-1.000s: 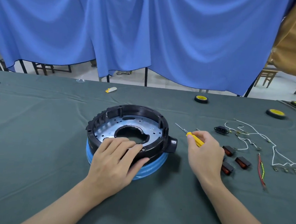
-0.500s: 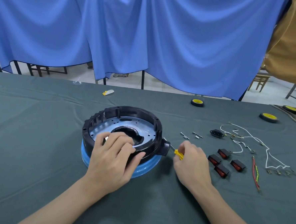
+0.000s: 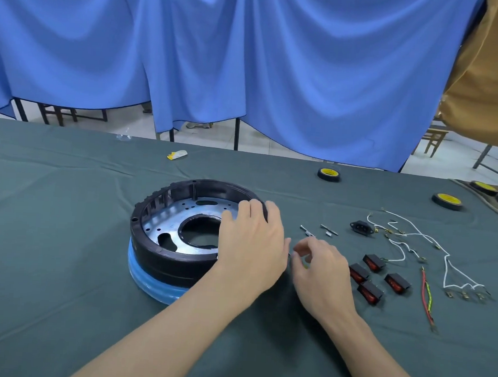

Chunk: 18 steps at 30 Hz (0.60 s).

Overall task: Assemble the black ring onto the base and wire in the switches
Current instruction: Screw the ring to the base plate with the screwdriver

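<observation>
The black ring sits on the blue base, with a perforated metal plate inside it. My left hand grips the ring's right side, fingers over the rim and thumb outside. My right hand is just right of the ring, fingers curled and pinching a yellow screwdriver that is almost wholly hidden. Several black switches with red rockers lie right of that hand. White wires with terminals and a red, yellow and green wire bundle lie further right.
A black power socket and small metal screws lie behind the switches. Two yellow-cored tape rolls sit at the far right. A small yellow-white item is near the far edge. Blue curtains hang behind the green-clothed table.
My left hand slid from the ring's near rim round to its right side. My right hand, with the screwdriver, moved in from the screws to the ring's right flank.
</observation>
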Each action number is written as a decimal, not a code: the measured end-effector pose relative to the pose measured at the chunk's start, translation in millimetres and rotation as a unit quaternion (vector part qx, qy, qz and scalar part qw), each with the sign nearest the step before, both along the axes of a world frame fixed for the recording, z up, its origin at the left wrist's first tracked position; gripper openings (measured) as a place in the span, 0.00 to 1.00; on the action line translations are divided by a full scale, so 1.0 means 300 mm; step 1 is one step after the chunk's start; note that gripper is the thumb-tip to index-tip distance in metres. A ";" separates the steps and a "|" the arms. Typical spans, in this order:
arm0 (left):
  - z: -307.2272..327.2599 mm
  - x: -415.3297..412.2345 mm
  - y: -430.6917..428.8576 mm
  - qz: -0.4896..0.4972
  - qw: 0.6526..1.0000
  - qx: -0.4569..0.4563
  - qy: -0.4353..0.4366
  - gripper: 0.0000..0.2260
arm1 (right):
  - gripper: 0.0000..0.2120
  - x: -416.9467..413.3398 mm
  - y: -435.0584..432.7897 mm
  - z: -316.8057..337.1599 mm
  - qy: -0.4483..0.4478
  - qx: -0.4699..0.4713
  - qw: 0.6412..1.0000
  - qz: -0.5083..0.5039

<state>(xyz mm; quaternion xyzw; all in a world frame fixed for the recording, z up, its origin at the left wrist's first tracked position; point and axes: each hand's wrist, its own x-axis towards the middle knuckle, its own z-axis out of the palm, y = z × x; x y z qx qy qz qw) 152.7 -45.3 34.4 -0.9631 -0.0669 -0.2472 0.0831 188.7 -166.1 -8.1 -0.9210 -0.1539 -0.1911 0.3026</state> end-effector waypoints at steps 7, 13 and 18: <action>-0.030 0.021 0.031 -0.015 0.999 0.019 0.040 0.27 | 0.05 0.005 -0.009 -0.003 0.027 -0.026 0.999 0.026; -0.021 -0.017 0.089 -0.055 0.994 0.055 0.071 0.29 | 0.05 0.004 -0.011 0.003 0.042 -0.014 0.999 0.028; -0.002 -0.058 0.185 -0.148 0.984 0.058 0.075 0.23 | 0.05 0.000 -0.011 0.004 0.049 -0.011 0.998 0.027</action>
